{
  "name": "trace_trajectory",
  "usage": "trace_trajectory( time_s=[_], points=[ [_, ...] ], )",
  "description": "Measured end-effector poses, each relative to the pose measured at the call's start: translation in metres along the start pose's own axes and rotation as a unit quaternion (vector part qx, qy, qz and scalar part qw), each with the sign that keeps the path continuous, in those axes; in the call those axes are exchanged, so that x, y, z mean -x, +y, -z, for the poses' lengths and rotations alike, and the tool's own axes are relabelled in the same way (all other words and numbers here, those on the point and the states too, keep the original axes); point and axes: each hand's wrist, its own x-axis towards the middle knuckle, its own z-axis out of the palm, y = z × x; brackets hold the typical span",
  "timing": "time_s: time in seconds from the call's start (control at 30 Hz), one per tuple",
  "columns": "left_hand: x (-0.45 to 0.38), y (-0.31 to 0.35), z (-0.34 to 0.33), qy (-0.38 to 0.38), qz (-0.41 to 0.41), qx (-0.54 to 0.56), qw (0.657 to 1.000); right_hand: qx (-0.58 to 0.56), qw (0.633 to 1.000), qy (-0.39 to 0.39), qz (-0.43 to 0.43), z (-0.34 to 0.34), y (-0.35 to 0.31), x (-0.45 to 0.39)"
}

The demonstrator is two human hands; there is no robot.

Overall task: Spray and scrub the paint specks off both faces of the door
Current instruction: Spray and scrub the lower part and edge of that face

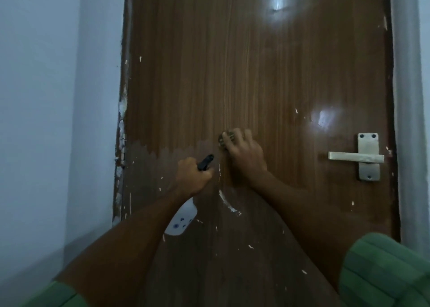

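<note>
While the right hand presses a scrubber to the closed door mid-panel and the left hand grips the spray bottle, hard rubbing might dull the laminate, leaving lower paint specks untouched.

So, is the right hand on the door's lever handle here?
No, the right hand presses a scrub pad against the middle of the door, well apart from the lever handle.

A home interior: a brown wooden door with lever handle between plain painted walls.
</note>
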Motion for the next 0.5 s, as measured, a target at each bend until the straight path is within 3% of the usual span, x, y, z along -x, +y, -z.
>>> trace_trajectory(
  time_s=[0.07, 0.13, 0.17, 0.2, 0.27, 0.3, 0.37, 0.43, 0.5],
  points=[
    [0.002, -0.003, 0.009, -0.008, -0.011, -0.004, 1.0, 0.006, 0.987, -0.053, 0.152, -0.014, -0.02, 0.019],
    [0.001, -0.007, 0.018, -0.018, -0.013, -0.011, 1.0, 0.052, 0.94, -0.141, 0.306, -0.011, -0.016, 0.017],
    [0.0, -0.009, 0.023, -0.02, -0.009, -0.017, 1.0, 0.081, 0.924, -0.168, 0.334, -0.003, -0.007, 0.007],
    [-0.003, -0.012, 0.028, -0.021, -0.005, -0.026, 0.999, 0.097, 0.931, -0.168, 0.308, 0.003, 0.0, -0.004],
    [-0.008, -0.019, 0.039, -0.025, 0.0, -0.045, 0.999, 0.07, 0.986, -0.088, 0.121, 0.009, 0.007, -0.025],
    [-0.01, -0.023, 0.043, -0.024, -0.002, -0.05, 0.998, 0.053, 0.998, -0.042, 0.018, 0.009, 0.003, -0.031],
    [-0.011, -0.037, 0.053, -0.023, -0.012, -0.052, 0.998, 0.015, 0.996, 0.0, -0.088, -0.005, -0.024, -0.032],
    [-0.011, -0.048, 0.054, -0.03, -0.018, -0.051, 0.998, 0.004, 0.999, -0.025, -0.043, -0.018, -0.05, -0.02],
    [-0.014, -0.065, 0.058, -0.055, -0.02, -0.047, 0.997, 0.009, 0.99, -0.059, 0.131, -0.027, -0.057, -0.012]
  ],
)
